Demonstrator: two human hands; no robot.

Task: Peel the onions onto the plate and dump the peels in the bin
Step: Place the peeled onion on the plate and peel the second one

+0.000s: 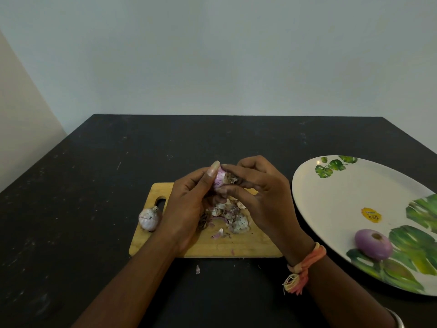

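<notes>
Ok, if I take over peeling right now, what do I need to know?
Left hand: grips the onion being peeled above the cutting board.
Right hand: pinches dry skin at that onion's end.
Done: one peeled onion lies on the plate.
To do: finish this one, peel the unpeeled onion at the board's handle end, then bin the peel pile on the board and the stray peel on the table. No bin in view.
</notes>
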